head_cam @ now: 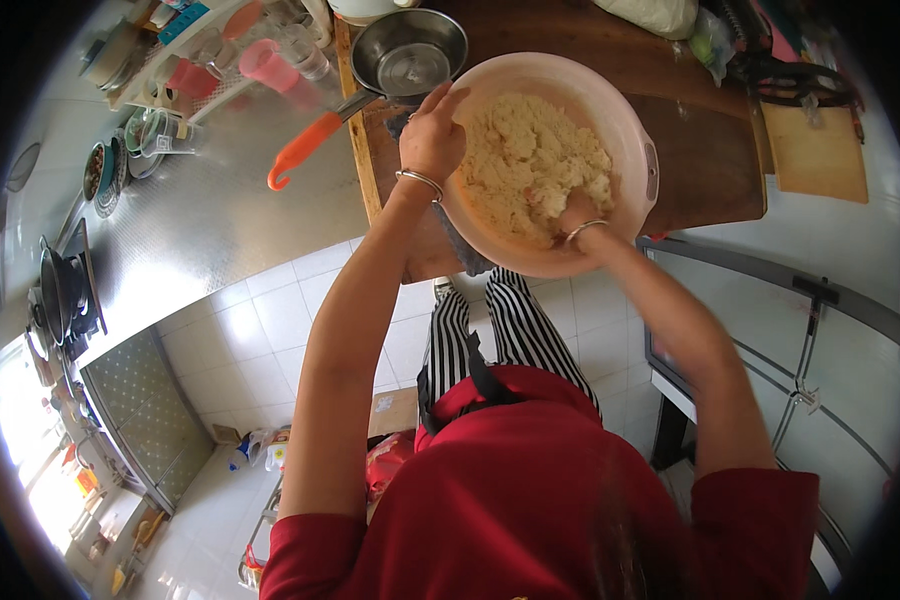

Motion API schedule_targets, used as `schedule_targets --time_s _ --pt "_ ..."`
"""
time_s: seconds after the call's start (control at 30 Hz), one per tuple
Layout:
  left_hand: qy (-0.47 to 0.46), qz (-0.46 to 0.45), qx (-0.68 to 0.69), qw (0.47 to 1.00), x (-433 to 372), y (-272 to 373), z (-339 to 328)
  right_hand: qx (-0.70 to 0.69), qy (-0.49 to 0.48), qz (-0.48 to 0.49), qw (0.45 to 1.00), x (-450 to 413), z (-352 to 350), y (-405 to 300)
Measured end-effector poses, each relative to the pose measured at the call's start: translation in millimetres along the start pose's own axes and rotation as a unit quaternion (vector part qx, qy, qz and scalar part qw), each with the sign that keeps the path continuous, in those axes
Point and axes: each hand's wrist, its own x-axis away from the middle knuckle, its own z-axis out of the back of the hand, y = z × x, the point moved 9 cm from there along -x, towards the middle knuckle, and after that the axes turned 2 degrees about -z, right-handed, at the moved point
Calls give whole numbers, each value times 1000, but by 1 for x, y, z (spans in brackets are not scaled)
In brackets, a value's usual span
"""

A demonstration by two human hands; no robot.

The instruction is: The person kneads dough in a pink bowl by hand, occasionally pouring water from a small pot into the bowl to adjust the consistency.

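Note:
A large pale pink plastic basin (634, 142) stands on a brown wooden board before me. Inside it lies a wide mass of rough, crumbly yellowish dough (529, 139). My left hand (433, 133) grips the basin's left rim, a metal bangle at the wrist. Low on the right side of the basin, my right hand (581, 214) is sunk into the dough and closed on a clump of it; its fingertips are hidden. That wrist also wears a bangle. Just beyond my left hand sits a steel saucepan (412, 60) with an orange handle (304, 150), with water-like liquid in its bottom.
A metal countertop (270, 210) runs to the left, with pink cups (266, 60) and glasses on a rack. Under the basin's left edge lies a dark cloth (461, 244). At right are a wooden cutting board (817, 154) and a glass-topped appliance or table (780, 315).

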Motion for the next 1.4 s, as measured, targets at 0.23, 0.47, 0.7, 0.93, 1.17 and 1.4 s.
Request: schedule_targets --time_s 0.23,0.47,0.7,0.93,1.17,1.4 --pt "-17 -12 -16 1000 -1 1 -5 106 -37 108 988 4 -35 -3" --pt "-48 -8 -49 998 1 5 -3 523 160 404 734 11 -56 -97" --pt "-8 -21 -42 999 4 0 2 578 -30 147 802 -69 18 -78" --pt "11 1 -8 1000 5 -5 2 375 -58 90 921 -67 23 21" --pt "-15 21 -3 1000 2 4 -5 -285 20 -291 913 -51 -60 125" --pt "-46 -21 -78 996 3 6 -2 -500 -55 -208 839 -55 -76 41"
